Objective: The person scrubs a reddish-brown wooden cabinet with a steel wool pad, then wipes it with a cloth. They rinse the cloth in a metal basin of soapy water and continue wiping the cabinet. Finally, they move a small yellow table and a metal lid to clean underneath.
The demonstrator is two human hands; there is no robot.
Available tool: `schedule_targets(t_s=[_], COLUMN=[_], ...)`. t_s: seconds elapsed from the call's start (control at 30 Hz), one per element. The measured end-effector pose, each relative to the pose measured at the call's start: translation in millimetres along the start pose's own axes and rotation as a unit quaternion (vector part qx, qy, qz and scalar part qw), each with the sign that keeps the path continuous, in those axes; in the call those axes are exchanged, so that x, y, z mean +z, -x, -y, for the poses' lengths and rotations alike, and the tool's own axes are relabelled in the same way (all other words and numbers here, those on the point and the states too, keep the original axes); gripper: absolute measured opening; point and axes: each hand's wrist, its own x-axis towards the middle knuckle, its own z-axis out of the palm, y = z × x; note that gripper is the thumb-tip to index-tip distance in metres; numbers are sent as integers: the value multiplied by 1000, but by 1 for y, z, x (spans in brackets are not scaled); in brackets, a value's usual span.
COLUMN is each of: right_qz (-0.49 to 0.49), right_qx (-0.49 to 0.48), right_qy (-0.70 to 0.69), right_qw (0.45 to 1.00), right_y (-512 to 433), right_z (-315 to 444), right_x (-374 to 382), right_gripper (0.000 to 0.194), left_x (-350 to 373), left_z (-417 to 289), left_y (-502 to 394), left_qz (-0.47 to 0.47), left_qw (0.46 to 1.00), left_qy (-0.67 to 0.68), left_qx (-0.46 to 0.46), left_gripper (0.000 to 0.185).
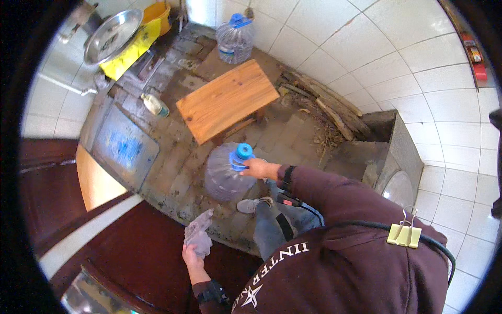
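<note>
A large clear plastic water jug (224,176) with a blue cap (244,150) is in front of me, near my shoe. My right hand (257,168) grips the blue handle (236,161) at its neck. Whether the jug's base touches the brick floor cannot be made out. Lower in the picture, my left hand (192,257) holds a crumpled greyish cloth (199,233) in front of the dark red cabinet door. The top of the cloth sticks up past my fingers.
A wooden bench (227,100) stands just beyond the jug. A second water jug (235,41) sits by the tiled wall. Split firewood (333,106) lies right, beside a concrete stove-like block (396,153). At left are a plastic bottle (155,105), a blue-stained board (127,147) and a metal basin (113,37).
</note>
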Motion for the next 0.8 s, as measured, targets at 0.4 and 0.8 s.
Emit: schedule_targets(t_s=[0.4,0.8], right_qz=[-223,-181], right_qx=[189,247], right_qy=[-82,-9], right_qw=[953,952], right_y=[54,7], right_z=[-203,-283], right_x=[-96,-128], right_gripper=[36,21], left_x=[160,306], left_z=[-31,-96], left_y=[-18,-4], left_qz=[27,54], left_qw=[997,975], left_qy=[-77,-213], left_qx=[-12,26], left_gripper=[61,44])
